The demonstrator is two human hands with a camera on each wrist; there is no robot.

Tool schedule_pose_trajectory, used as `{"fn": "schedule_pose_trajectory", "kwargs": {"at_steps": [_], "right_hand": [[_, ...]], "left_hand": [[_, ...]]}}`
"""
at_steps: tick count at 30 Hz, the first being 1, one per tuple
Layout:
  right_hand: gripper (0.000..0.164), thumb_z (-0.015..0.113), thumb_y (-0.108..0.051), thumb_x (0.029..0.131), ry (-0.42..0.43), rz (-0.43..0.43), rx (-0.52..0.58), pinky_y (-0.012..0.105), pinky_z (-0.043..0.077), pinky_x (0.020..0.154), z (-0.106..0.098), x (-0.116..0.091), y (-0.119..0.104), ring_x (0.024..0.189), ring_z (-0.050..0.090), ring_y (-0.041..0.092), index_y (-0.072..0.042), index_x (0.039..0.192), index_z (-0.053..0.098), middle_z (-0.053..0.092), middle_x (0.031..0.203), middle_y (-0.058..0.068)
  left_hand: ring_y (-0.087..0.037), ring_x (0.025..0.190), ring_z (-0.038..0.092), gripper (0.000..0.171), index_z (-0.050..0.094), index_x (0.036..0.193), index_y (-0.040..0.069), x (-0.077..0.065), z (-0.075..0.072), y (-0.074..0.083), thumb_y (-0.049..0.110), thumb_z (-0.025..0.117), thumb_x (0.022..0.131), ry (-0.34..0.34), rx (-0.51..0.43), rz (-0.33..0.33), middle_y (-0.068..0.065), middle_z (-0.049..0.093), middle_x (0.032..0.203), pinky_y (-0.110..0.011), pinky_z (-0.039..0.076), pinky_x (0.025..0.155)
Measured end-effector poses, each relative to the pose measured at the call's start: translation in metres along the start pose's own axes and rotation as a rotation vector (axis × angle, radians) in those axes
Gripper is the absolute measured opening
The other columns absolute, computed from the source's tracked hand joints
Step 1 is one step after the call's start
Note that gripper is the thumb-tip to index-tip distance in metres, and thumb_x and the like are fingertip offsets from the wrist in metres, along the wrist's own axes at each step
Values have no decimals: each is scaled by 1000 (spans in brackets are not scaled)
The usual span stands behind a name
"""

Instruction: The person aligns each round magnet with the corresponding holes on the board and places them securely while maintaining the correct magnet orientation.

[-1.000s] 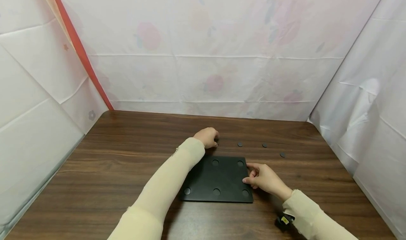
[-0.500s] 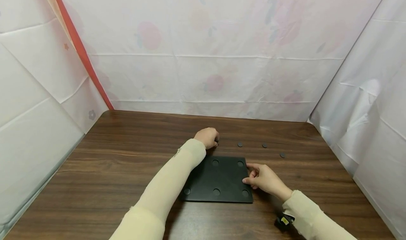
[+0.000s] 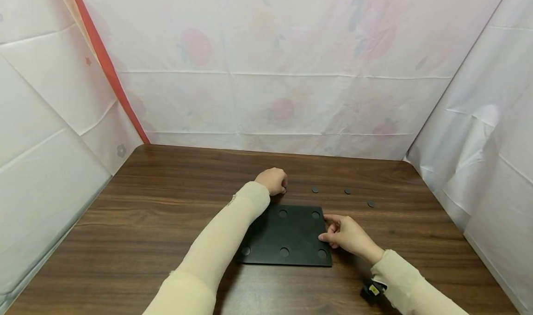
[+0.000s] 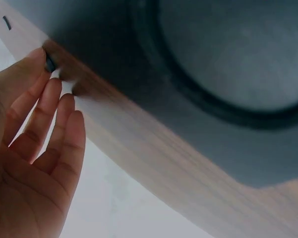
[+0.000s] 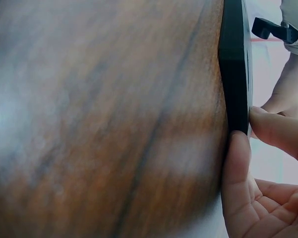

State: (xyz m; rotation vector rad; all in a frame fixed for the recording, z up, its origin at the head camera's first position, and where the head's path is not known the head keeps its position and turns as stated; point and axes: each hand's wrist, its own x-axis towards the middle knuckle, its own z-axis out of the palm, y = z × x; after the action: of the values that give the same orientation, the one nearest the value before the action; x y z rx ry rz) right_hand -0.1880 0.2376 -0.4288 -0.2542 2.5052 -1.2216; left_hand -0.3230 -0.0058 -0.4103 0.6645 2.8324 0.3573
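Note:
A flat black board [image 3: 301,234] with several round recesses lies on the wooden table. Beyond its far edge, my left hand [image 3: 271,181] is low over the tabletop. The left wrist view shows that hand's thumb and index finger pinching a small black disc [image 4: 50,64], partly hidden by the fingers. At the board's right side, my right hand [image 3: 350,234] holds the edge, thumb on top. In the right wrist view, a finger [image 5: 237,158] presses against the side of the board [image 5: 234,74]. The left forearm covers the board's far left corner.
Three loose black discs lie behind and right of the board: one left [image 3: 315,190], one in the middle [image 3: 347,191] and one nearer disc [image 3: 371,204]. A patterned white curtain [image 3: 266,102] borders the table [image 3: 166,213] at the back and sides.
The fingers of my left hand have drawn in slightly around the small disc, which shows less now in the head view. My right hand and the board have stayed in place.

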Motion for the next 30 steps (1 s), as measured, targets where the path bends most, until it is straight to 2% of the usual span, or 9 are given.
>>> {"fn": "schedule_pose_trajectory", "kwargs": {"at_steps": [5, 14, 22, 30], "right_hand": [[71, 76, -17, 85, 1, 3, -1, 29, 55, 58, -1, -1, -2, 63, 62, 17, 8, 143, 42, 60, 72, 5], [71, 76, -17, 86, 1, 11, -10, 29, 55, 58, 0, -2, -4, 61, 61, 16, 8, 142, 42, 61, 72, 5], [71, 76, -17, 85, -1, -14, -10, 29, 55, 57, 0, -2, -2, 62, 62, 17, 9, 142, 42, 62, 71, 5], [73, 76, -17, 86, -8, -25, -10, 30, 55, 57, 0, -3, -2, 63, 62, 18, 10, 143, 41, 62, 72, 6]], "left_hand": [[-16, 89, 63, 9, 73, 98, 15, -4, -5, -1, 19, 72, 90, -12, -41, -10, -1, 70, 105, -34, 54, 82], [-17, 94, 62, 13, 72, 103, 15, -12, -11, -2, 20, 71, 91, -4, -89, 0, -2, 68, 111, -35, 53, 85], [-16, 94, 63, 18, 72, 108, 13, -20, -18, -2, 21, 70, 92, 16, -127, 49, -2, 69, 108, -34, 53, 84], [-18, 101, 65, 27, 69, 118, 10, -34, -27, 3, 22, 67, 94, 9, -173, 92, -4, 69, 112, -34, 53, 88]]}}
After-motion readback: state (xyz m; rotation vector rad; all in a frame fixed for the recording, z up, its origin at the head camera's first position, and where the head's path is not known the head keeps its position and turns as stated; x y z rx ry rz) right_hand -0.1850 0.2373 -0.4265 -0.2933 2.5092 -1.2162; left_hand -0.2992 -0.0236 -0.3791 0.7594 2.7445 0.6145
